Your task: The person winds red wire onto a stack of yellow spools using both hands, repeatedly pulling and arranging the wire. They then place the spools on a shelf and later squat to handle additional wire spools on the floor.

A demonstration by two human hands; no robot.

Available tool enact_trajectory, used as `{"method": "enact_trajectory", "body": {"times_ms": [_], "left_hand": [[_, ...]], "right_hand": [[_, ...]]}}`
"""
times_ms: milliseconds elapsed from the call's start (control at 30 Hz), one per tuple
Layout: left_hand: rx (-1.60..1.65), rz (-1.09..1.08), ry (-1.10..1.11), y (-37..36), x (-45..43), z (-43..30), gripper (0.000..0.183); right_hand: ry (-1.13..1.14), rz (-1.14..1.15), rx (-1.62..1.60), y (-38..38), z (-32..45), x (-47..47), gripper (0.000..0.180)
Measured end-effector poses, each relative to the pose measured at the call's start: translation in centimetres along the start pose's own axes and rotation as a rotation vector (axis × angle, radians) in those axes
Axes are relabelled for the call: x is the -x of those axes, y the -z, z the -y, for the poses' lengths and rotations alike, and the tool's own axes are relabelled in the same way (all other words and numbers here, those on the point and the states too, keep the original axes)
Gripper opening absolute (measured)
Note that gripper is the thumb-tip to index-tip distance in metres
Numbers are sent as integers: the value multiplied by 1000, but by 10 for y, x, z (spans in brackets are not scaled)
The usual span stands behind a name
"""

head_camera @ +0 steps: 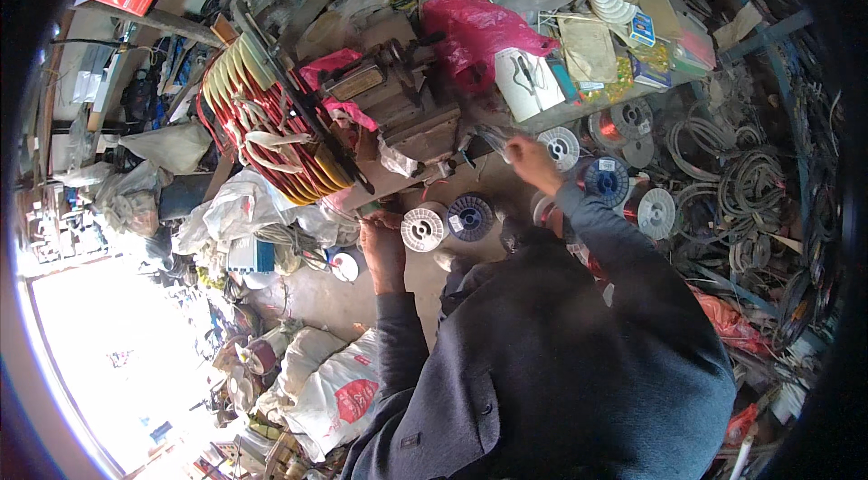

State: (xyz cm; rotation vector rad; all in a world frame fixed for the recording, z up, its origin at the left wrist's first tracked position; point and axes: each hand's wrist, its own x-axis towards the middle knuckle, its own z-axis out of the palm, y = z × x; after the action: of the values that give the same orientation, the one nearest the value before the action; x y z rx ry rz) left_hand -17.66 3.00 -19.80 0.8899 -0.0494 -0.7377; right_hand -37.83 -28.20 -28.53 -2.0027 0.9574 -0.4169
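Observation:
My left hand point(382, 236) is raised at the bench's front edge, just below a stepped winding former point(315, 171). Its fingers are bent near a small greenish piece, and whether they grip it is not clear. Red enamelled wire coils point(234, 117) wrap the former, tied with pale cloth strips point(271, 140). My right hand point(532, 163) is at the bench edge with its fingers curled, beside a blurred, translucent bundle point(498, 140); a hold on it cannot be made out. Between the hands and farther back stands a dark, worn winding machine point(386, 83).
A white wire spool point(424, 228) and a blue spool point(470, 217) stand below the bench edge. More spools point(603, 178) are at the right, near coiled cables point(753, 175). A pink plastic bag point(468, 32) and papers point(529, 83) lie on the bench. Sacks point(339, 395) fill the lower left.

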Motion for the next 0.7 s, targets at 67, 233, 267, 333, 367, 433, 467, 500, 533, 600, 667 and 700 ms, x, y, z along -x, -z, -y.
{"method": "enact_trajectory", "body": {"times_ms": [67,233,267,333,367,433,467,500,533,600,667,700], "left_hand": [[8,113,-29,2,5,-2,41],[-80,7,-56,3,25,-13,28],[-106,-51,-41,2,28,-15,29],[-166,-75,8,2,35,-21,31],[-193,-42,45,4,39,-25,32],[-196,-38,74,5,46,-30,33],[-231,-39,73,6,48,-33,31],[-266,-49,87,7,51,-36,31],[-229,-54,83,7,53,-36,26],[-264,-44,32,9,58,-38,22],[-266,-31,3,10,63,-40,17],[-265,-27,0,11,64,-40,17]], "right_hand": [[103,123,10,-31,20,-1,27],[211,103,369,-100,45,-13,40],[360,18,458,-101,43,-17,40],[316,26,577,-102,46,-24,38],[117,93,630,-103,52,-29,37],[94,142,732,-101,63,-33,47],[47,197,829,-99,69,-39,48],[0,258,923,-97,74,-42,49],[-46,336,1018,-97,77,-49,55],[-98,419,991,-98,74,-57,54],[-64,463,1058,-104,61,-61,56],[-38,459,1050,-107,53,-63,57]]}}
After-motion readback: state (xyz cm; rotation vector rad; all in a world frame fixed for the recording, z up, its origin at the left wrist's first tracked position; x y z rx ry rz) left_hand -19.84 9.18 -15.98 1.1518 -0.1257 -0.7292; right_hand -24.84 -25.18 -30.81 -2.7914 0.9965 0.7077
